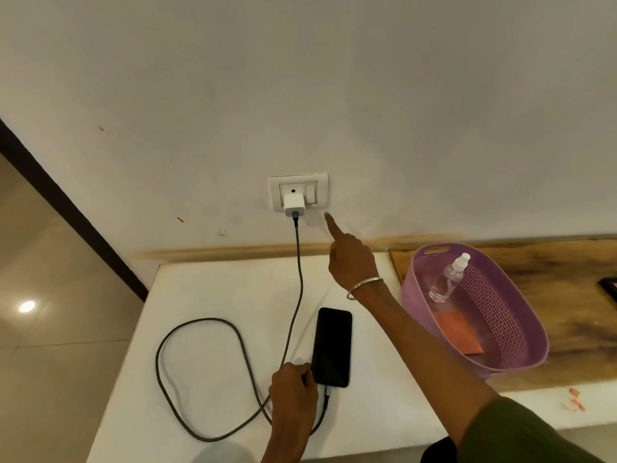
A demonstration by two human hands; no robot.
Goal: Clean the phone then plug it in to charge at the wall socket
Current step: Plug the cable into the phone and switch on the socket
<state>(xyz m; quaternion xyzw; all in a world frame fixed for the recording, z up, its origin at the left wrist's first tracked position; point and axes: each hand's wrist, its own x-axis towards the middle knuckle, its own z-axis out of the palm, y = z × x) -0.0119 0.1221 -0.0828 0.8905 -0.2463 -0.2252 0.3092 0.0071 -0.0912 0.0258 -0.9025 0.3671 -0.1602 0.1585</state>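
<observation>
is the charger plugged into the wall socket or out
Plugged in: the white charger sits seated in the wall socket, its cable running down to the phone. Whether the switch is on, cannot tell.

Light is soft, warm and rather dim, with a murky grey cast on the wall (334,95). A round lamp glare (26,306) shines on the glossy floor at left. Straight lines bow toward the frame edges; detail is slightly smeared.

I see white wall (300,78), scuffed | dark door frame (66,208) at left | glossy tile floor (50,295) reflecting a lamp | white bench (217,295) | wooden top (567,295) at right
</observation>
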